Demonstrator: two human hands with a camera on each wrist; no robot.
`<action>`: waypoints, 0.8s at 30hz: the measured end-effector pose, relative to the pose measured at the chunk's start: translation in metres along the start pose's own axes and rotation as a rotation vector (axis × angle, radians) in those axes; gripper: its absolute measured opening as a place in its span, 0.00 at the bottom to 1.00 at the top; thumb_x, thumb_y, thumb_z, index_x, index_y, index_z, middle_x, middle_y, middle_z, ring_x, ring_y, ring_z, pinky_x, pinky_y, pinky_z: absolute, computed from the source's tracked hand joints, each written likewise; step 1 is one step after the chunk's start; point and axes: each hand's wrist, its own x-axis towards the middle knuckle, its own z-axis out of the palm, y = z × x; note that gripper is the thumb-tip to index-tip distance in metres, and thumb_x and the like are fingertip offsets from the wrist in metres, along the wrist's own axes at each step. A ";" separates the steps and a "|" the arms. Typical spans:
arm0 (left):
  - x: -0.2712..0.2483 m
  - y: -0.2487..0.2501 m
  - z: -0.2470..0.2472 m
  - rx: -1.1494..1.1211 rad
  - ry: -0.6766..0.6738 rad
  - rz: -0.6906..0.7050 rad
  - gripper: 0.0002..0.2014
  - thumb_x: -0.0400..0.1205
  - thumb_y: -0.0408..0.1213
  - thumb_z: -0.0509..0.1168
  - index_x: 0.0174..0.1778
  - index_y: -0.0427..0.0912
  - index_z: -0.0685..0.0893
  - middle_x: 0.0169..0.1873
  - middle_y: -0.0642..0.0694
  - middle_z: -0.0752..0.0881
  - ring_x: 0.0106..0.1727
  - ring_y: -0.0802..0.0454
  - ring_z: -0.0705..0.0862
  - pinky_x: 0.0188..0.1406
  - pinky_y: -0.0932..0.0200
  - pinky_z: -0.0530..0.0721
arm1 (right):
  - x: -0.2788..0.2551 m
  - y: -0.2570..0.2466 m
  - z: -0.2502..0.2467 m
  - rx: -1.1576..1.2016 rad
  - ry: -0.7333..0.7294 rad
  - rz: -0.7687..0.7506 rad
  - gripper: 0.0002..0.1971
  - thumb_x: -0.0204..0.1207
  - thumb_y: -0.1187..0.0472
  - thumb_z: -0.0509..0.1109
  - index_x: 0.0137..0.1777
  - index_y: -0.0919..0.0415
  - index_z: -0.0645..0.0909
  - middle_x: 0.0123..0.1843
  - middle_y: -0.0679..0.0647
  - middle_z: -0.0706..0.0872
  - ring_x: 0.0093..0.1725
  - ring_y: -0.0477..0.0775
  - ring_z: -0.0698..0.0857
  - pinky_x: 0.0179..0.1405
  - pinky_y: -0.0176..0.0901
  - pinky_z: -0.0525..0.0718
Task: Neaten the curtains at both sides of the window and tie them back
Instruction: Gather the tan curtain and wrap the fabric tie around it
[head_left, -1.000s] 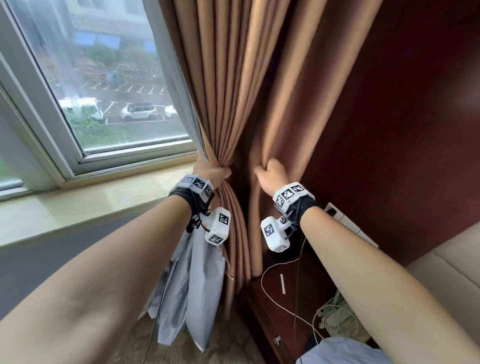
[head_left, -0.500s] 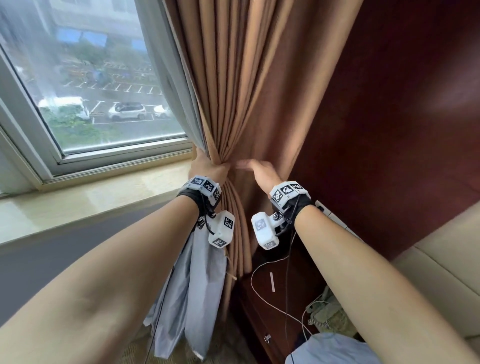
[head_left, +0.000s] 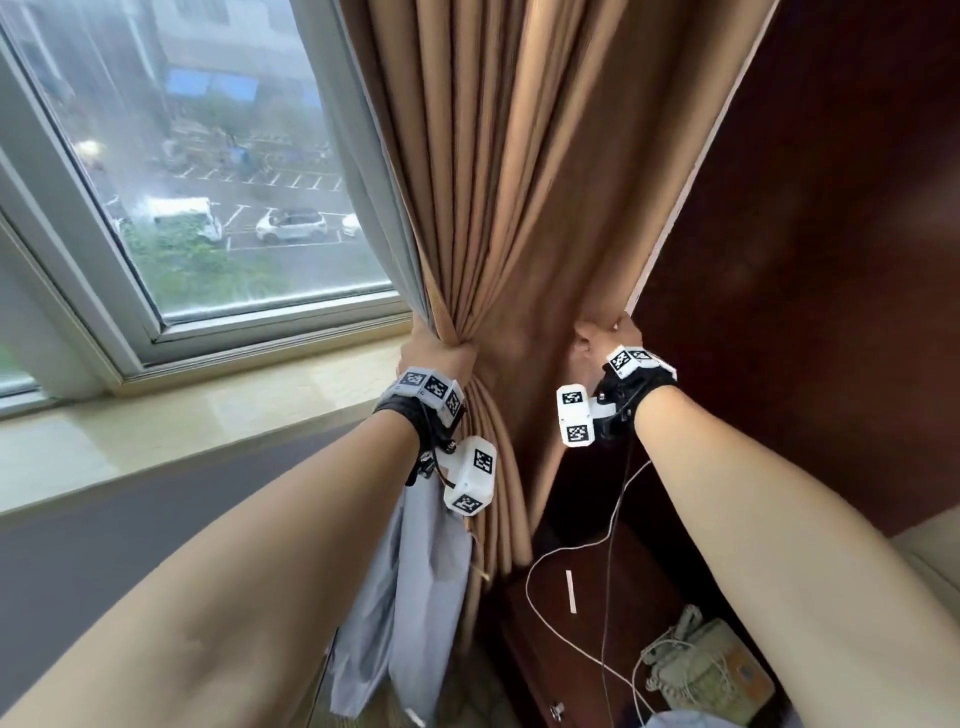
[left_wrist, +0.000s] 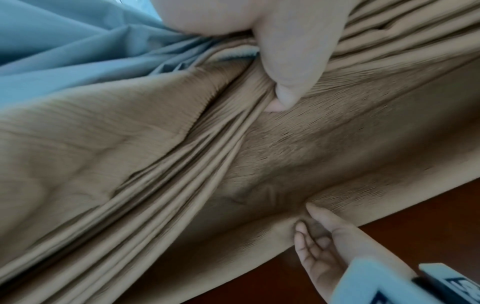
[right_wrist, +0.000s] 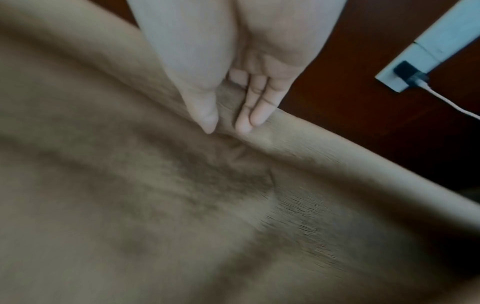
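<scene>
A brown pleated curtain (head_left: 519, 182) hangs right of the window, with a grey-blue lining (head_left: 415, 571) behind it. My left hand (head_left: 439, 353) grips the gathered pleats at sill height; in the left wrist view its thumb (left_wrist: 291, 72) presses into the folds of the curtain (left_wrist: 130, 164) beside the lining (left_wrist: 64, 51). My right hand (head_left: 602, 338) pinches the curtain's right edge against the wall side. The right wrist view shows a fold of curtain (right_wrist: 155, 205) held between thumb and fingers (right_wrist: 254, 107). Between both hands the fabric is stretched flat. No tie-back is in view.
The window (head_left: 208, 182) and its stone sill (head_left: 182, 421) lie to the left. A dark wood wall (head_left: 805, 260) stands right of the curtain. Below are a wooden cabinet (head_left: 571, 649) with a telephone (head_left: 711, 675), a white cable (head_left: 571, 551), and a socket strip (right_wrist: 428, 51).
My right hand let go of an inner fold, opened, then moved right and took the curtain's right edge. My left hand has kept its grip on the pleats.
</scene>
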 end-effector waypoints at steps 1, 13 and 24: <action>0.001 0.000 -0.001 -0.005 -0.013 0.009 0.37 0.68 0.41 0.68 0.76 0.56 0.69 0.44 0.49 0.83 0.45 0.43 0.84 0.45 0.54 0.83 | -0.014 -0.005 0.002 -0.118 -0.011 -0.051 0.22 0.75 0.58 0.77 0.67 0.62 0.79 0.53 0.55 0.89 0.51 0.58 0.87 0.58 0.45 0.82; 0.017 -0.012 -0.001 -0.034 -0.250 0.161 0.48 0.53 0.47 0.77 0.73 0.47 0.73 0.55 0.47 0.87 0.55 0.50 0.87 0.53 0.55 0.88 | -0.092 -0.014 0.054 -0.113 -0.496 -0.249 0.40 0.70 0.34 0.58 0.77 0.59 0.75 0.77 0.58 0.80 0.77 0.59 0.77 0.80 0.54 0.69; -0.007 -0.020 -0.028 0.038 -0.073 0.123 0.30 0.67 0.46 0.72 0.67 0.49 0.77 0.46 0.50 0.86 0.48 0.45 0.86 0.45 0.57 0.82 | -0.110 -0.011 0.049 -0.156 -0.671 -0.164 0.42 0.80 0.25 0.40 0.83 0.49 0.69 0.87 0.48 0.66 0.87 0.50 0.61 0.87 0.52 0.52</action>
